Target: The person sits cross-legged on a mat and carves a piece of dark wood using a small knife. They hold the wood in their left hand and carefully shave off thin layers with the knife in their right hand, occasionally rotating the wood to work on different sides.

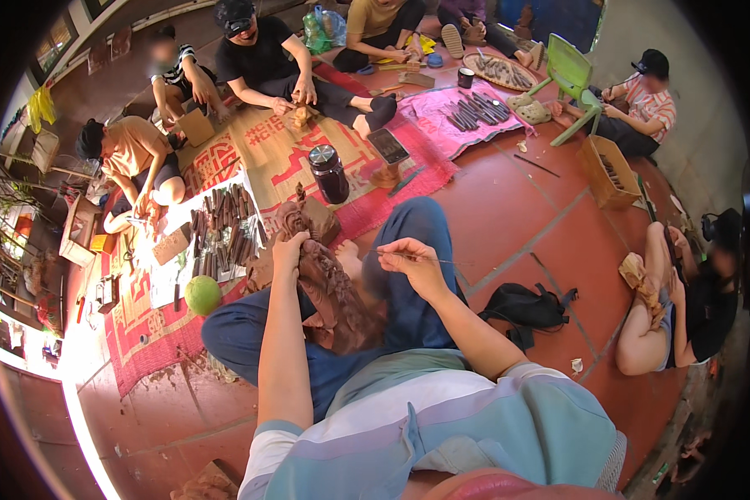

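Note:
A dark reddish-brown carved wooden figure (335, 292) leans between my crossed legs, its narrow top pointing away from me. My left hand (288, 252) is wrapped around its upper left side. To the right of the carving, my right hand (415, 263) pinches a thin, dark, rod-like tool (452, 262) between thumb and fingers. That tool lies roughly level, apart from the wood; its tip is too fine to make out.
Many carving tools (225, 225) lie on a white sheet, left, near a green round fruit (202, 295). A dark thermos (329, 177) stands ahead on the mat. A black bag (529, 307) lies at right. Several people sit around, some handling wood pieces; more tools rest on a pink cloth (442, 112).

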